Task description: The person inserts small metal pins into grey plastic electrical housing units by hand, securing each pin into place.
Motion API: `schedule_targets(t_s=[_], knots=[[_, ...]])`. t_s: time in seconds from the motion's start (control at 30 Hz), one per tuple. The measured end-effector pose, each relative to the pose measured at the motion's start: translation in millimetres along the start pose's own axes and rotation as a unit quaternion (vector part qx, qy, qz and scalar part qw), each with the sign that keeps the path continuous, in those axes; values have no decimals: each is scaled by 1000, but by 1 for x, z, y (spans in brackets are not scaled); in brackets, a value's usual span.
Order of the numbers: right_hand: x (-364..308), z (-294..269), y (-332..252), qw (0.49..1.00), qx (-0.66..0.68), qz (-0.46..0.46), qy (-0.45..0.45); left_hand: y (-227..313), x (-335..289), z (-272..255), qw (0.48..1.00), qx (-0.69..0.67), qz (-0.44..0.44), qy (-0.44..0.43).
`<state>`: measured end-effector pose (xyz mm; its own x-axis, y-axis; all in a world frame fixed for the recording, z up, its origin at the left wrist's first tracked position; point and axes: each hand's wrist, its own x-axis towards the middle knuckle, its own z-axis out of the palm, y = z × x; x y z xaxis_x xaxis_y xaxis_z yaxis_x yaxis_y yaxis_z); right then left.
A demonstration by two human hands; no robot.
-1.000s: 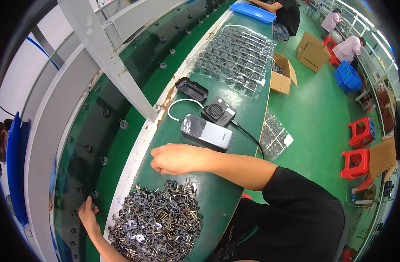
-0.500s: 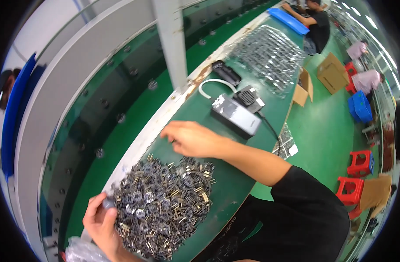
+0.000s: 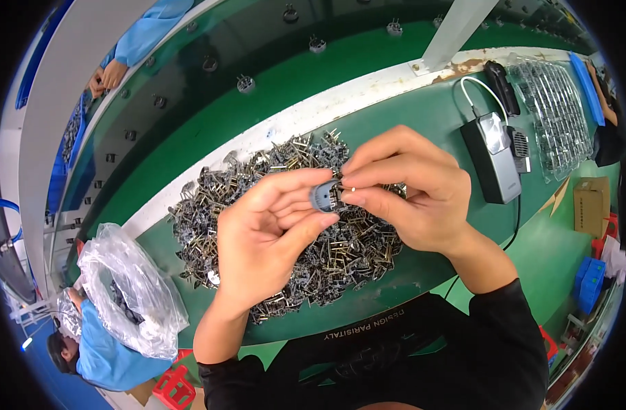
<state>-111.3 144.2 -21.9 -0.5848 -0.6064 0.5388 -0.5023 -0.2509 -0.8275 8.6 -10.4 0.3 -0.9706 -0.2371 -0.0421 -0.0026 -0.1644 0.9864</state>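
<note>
Between the fingers and thumb of my left hand (image 3: 255, 236) is a small round grey plastic part (image 3: 322, 196) with metal contacts on its right side. My right hand (image 3: 429, 195) meets it from the right, thumb and fingertips pinched against the contact side. A tiny shiny tip shows between those fingers, too small to name. Under both hands a large heap of small dark parts with metal prongs (image 3: 357, 249) lies on the green table (image 3: 395, 113).
A clear plastic bag (image 3: 131, 280) of dark parts stands left of the heap. Right lie a grey-black box (image 3: 492, 160) with a cable and clear blister trays (image 3: 552, 113). Beyond the white ledge, a green conveyor (image 3: 354, 65) carries spaced round parts. A blue-sleeved co-worker's hands (image 3: 111, 75) are far left.
My view has swung to the right part of the scene's left side. Both hands have come together over the heap; the right has left the far table edge and now touches the grey part.
</note>
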Motion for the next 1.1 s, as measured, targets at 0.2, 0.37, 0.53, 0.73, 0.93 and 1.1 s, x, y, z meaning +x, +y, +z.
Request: schedule_targets(t_s=[0.2,0.37,0.53,0.73,0.93,1.1], knots=[[2,-1,5,998,-39,-38,14,-4,8,6,999,-27,-12,-33],[0,0,10,996,-60,-64,31,-3,12,10,1000,7,-16,-26],[-4,-1,10,993,-79,-80,29,-6,11,11,999,3,-44,-29],[-7,-6,12,991,-100,-86,7,-5,13,18,999,9,-47,7],[8,-80,24,976,-195,68,-73,9,63,-51,950,281,-16,139],[5,-88,17,892,-322,140,-284,-16,111,-166,853,469,-58,222]])
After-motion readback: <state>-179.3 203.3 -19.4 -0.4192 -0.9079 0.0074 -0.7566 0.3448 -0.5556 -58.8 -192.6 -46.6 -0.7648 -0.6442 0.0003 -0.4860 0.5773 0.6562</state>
